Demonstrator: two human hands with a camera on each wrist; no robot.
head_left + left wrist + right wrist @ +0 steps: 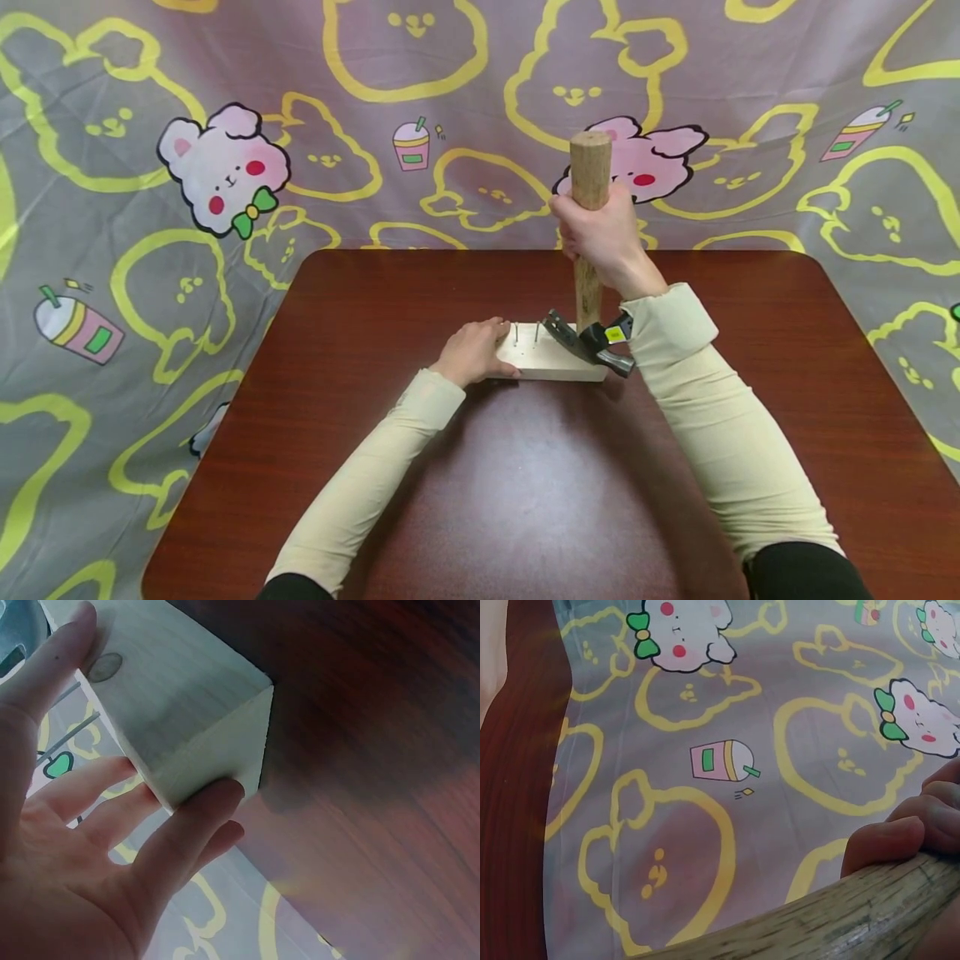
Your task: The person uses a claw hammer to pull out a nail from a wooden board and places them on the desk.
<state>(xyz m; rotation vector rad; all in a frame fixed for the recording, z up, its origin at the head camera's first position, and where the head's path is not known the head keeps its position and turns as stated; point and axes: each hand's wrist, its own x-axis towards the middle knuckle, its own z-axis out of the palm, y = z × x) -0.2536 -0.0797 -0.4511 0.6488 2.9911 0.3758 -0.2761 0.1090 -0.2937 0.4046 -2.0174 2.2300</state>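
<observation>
A pale wooden block (555,362) lies on the table with two thin nails (536,332) standing up from its top. My left hand (472,350) grips the block's left end. In the left wrist view its thumb (56,656) lies along the long side near a knot, while fingers bend around the end face. With my right hand (600,237) I hold a claw hammer (590,296) by its thick wooden handle, which stands nearly upright. The hammer's metal head is low over the block's right part, its claw close beside the right nail. In the right wrist view, fingers (900,840) wrap the handle.
The dark red-brown table (360,300) has rounded back corners. Behind and left of it hangs a grey curtain (480,125) with yellow outlines and cartoon rabbits. A small dark hole shows on the block's top near the nails.
</observation>
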